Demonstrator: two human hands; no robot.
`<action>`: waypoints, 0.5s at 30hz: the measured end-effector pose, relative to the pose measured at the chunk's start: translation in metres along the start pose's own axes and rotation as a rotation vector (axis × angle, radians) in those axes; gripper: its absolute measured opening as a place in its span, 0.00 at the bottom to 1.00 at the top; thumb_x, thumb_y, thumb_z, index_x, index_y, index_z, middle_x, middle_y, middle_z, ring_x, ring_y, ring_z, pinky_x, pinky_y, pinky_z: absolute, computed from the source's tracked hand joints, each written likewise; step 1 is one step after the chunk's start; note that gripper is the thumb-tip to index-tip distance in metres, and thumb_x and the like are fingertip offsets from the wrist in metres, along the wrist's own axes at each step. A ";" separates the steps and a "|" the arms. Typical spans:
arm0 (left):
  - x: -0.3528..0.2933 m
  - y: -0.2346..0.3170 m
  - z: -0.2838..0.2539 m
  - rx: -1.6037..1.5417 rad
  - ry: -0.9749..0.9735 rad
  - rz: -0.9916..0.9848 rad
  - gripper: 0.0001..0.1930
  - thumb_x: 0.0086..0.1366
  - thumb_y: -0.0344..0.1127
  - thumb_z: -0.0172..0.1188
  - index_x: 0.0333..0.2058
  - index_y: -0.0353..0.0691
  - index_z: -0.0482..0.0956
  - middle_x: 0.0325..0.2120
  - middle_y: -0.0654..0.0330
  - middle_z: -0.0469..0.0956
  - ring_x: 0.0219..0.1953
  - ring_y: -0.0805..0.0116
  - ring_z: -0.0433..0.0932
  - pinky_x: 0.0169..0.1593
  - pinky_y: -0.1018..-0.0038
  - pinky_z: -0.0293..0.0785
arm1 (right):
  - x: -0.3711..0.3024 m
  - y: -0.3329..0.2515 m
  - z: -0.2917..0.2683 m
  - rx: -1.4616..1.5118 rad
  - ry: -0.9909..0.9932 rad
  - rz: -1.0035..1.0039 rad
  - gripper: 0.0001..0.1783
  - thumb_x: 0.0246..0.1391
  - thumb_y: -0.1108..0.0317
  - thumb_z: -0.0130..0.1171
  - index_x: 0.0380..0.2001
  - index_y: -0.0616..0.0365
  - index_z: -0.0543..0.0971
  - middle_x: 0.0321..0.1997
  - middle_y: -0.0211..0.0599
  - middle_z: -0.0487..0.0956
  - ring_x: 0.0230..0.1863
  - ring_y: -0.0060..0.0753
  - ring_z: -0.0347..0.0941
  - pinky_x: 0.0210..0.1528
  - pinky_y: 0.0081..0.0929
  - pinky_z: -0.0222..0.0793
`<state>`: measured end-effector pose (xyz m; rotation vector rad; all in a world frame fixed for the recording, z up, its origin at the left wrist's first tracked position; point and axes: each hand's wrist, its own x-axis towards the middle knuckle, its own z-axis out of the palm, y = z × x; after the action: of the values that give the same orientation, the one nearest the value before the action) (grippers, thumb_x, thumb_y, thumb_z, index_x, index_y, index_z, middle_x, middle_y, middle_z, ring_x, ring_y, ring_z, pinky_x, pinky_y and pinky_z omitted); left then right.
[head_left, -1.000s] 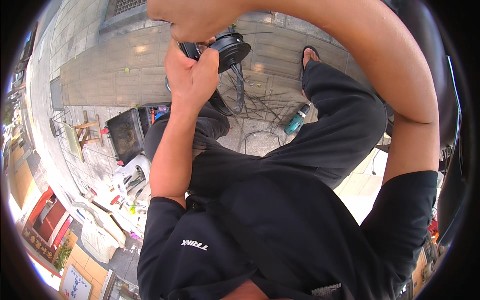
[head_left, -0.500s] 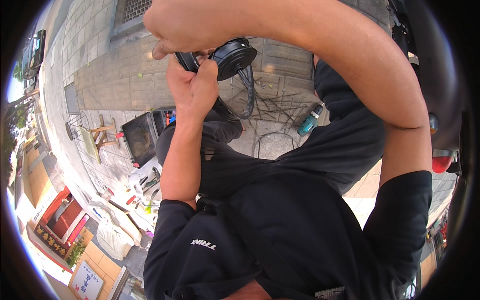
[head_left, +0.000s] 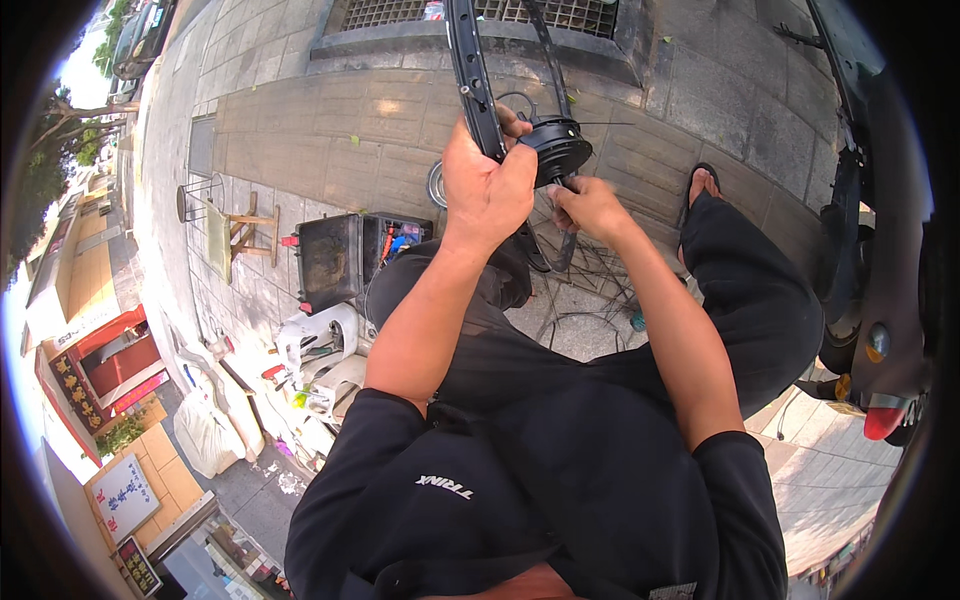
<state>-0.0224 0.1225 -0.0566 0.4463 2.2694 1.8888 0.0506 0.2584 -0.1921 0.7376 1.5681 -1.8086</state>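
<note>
My left hand (head_left: 487, 192) is closed round the black wheel rim (head_left: 470, 80), which has a row of spoke holes and stands on edge in front of me. Inside the rim sits a black round hub (head_left: 560, 148), close to my left fingertips. My right hand (head_left: 592, 208) pinches the axle end on the near side of the hub; its fingertips partly hide what they grip. A thin wire-like spoke sticks out to the right of the hub. The rim's near part runs down between my knees.
Loose dark spokes (head_left: 595, 290) lie scattered on the paving between my legs, beside a partly hidden green tool (head_left: 638, 321). At left are an open black toolbox (head_left: 330, 262) and a wooden folding stool (head_left: 245, 235). A parked vehicle (head_left: 885, 340) stands at right; a floor grate (head_left: 550, 14) lies ahead.
My right hand has come down from above the wheel, where its arm crossed over, to the near side of the hub. The rim and hub now show more fully, farther right in view.
</note>
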 end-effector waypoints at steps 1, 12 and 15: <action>0.000 -0.002 -0.001 -0.013 0.002 -0.021 0.11 0.63 0.20 0.54 0.45 0.31 0.74 0.40 0.56 0.79 0.49 0.64 0.81 0.51 0.68 0.76 | 0.004 0.009 0.002 -0.085 0.052 -0.089 0.27 0.66 0.53 0.61 0.49 0.73 0.82 0.39 0.51 0.85 0.43 0.43 0.82 0.53 0.41 0.75; 0.003 0.004 -0.018 -0.034 -0.088 -0.124 0.23 0.57 0.19 0.52 0.54 0.31 0.75 0.51 0.53 0.79 0.57 0.63 0.79 0.65 0.62 0.74 | 0.013 -0.015 -0.069 -0.608 -0.035 -0.206 0.20 0.65 0.57 0.60 0.41 0.68 0.84 0.32 0.50 0.83 0.36 0.44 0.79 0.45 0.42 0.73; 0.005 0.017 -0.017 -0.047 -0.124 -0.139 0.24 0.56 0.19 0.52 0.54 0.31 0.75 0.53 0.55 0.78 0.60 0.63 0.75 0.67 0.61 0.72 | 0.023 -0.026 -0.085 -0.662 -0.015 -0.275 0.20 0.64 0.58 0.61 0.42 0.68 0.84 0.29 0.44 0.81 0.34 0.38 0.76 0.43 0.39 0.72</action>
<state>-0.0303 0.1108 -0.0365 0.3773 2.1153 1.7905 0.0166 0.3432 -0.2043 0.2005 2.1655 -1.3129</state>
